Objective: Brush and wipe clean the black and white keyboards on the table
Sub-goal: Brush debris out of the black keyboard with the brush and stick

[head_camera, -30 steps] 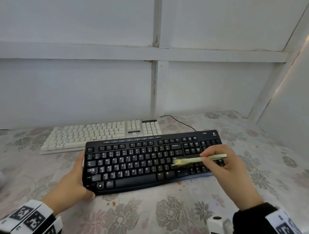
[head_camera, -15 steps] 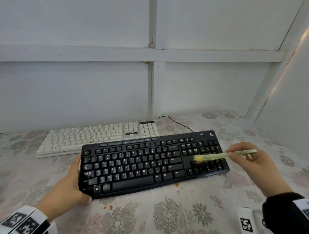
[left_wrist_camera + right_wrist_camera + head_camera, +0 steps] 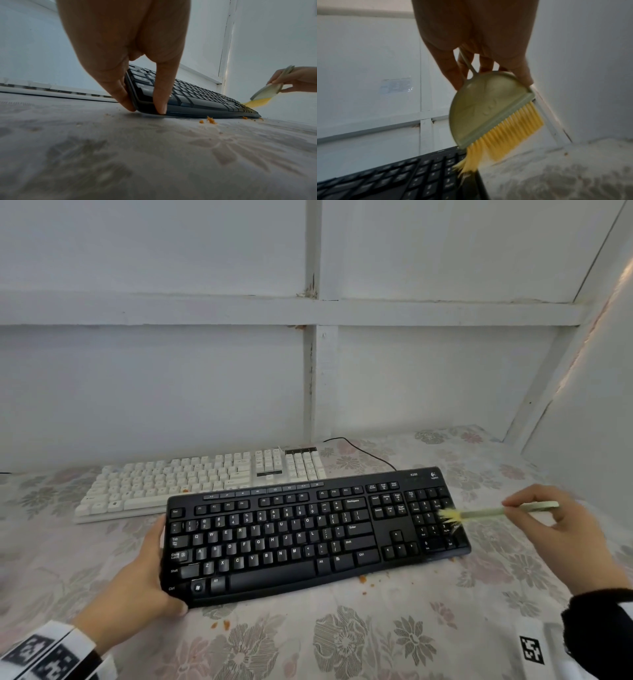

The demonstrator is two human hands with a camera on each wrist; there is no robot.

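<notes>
crumbs [image 3: 362,579] already dot the worktop [image 3: 376,645] by the black keyboard [image 3: 308,539], so this stroke likely flicks more there. right hand [image 3: 548,529] pinches the brush [image 3: 479,513], bristles on the number pad; left hand [image 3: 144,573] clamps the keyboard's left end. white keyboard [image 3: 191,481] lies behind. no wiping cloth is in view, and the bristles are blurred.

Your left hand [image 3: 137,580] clasps the left end of the black keyboard [image 3: 308,535], thumb on the front corner, fingers along its side edge. Your right hand [image 3: 561,539], raised over the right end, pinches a small brush [image 3: 493,512], bristles pointing left.
</notes>
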